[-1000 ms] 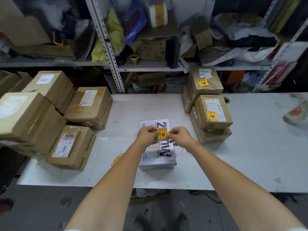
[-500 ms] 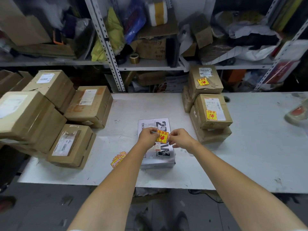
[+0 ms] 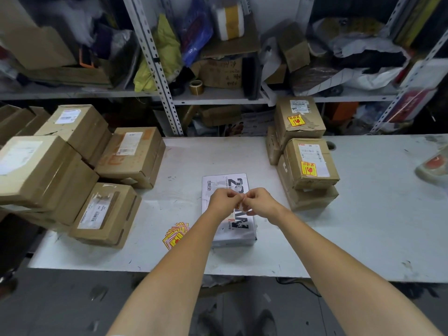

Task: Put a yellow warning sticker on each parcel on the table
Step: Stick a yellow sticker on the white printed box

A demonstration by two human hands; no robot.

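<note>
Centrally, a yellow warning sticker [image 3: 239,204] is pinched between the left hand [image 3: 221,201] and right hand [image 3: 258,202], above a flat white parcel [image 3: 228,230].

Thin, limp and tacky, it is probably best held by its edges; only a yellow-red sliver is visible. More stickers [image 3: 175,235] lie at nine o'clock.

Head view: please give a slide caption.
Both hands pinch a yellow sticker above the white parcel, beside stacked cardboard boxes.

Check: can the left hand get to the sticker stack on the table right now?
Probably yes, once it lets go. The sticker stack lies bare on the table, just left of the left forearm, nothing on it. But the left hand and right hand are pinching a sticker above the white parcel.
</note>
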